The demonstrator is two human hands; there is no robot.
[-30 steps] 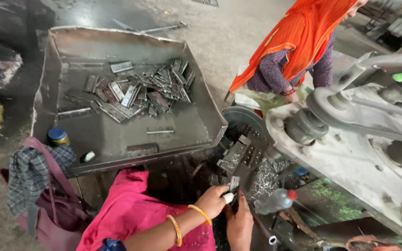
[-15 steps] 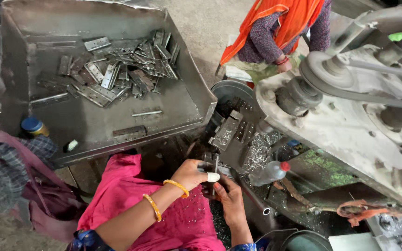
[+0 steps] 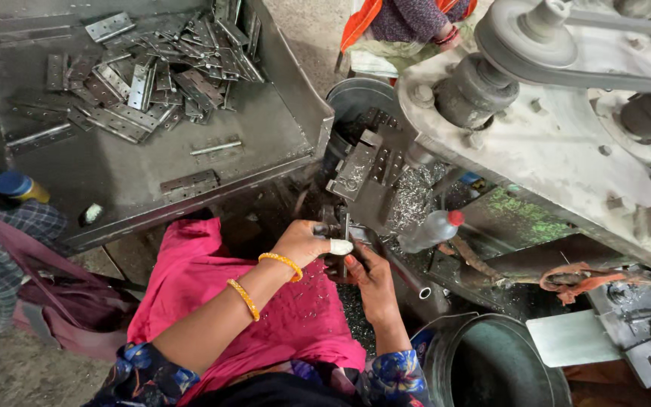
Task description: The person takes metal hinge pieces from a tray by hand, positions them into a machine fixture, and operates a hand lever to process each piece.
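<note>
I see my left hand (image 3: 303, 243) and right hand (image 3: 371, 277) both clamped on a small metal piece (image 3: 343, 230) at the machine (image 3: 566, 143), where fingers could get pinched.

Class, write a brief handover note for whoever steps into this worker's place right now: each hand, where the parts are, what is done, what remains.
Left hand, one fingertip bandaged, and right hand together grip a small metal piece at the machine's fixture. Loose hinge plates are piled in the steel tray, upper left. Metal shavings lie by the fixture. Done: cannot tell. Left: that pile in the tray.
</note>
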